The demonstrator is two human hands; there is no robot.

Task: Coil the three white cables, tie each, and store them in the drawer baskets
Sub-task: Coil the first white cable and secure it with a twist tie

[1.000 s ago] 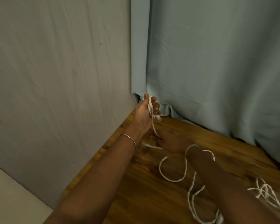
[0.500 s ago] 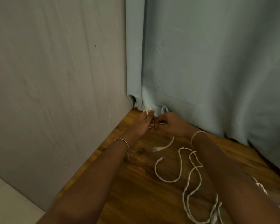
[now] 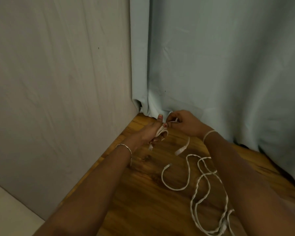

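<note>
My left hand [image 3: 151, 132] grips a small bundle of coiled white cable [image 3: 162, 132] near the far corner of the wooden table [image 3: 140, 198]. My right hand [image 3: 186, 123] pinches the same cable's free end just right of the bundle; its tail with a plug [image 3: 181, 149] hangs down to the wood. A thin white band [image 3: 209, 133] circles my right wrist. Another white cable [image 3: 199, 188] lies loose and twisted on the table under my right forearm, one plug end pointing left.
A grey fabric wall [image 3: 58, 82] stands on the left and a pale blue curtain [image 3: 220, 65] hangs behind the table. The table's left edge runs along the grey wall. A light floor patch [image 3: 5, 215] shows at bottom left.
My left hand dropped from its raised position down to the table corner. My right hand came up to meet it and now pinches the cable end beside the bundle.
</note>
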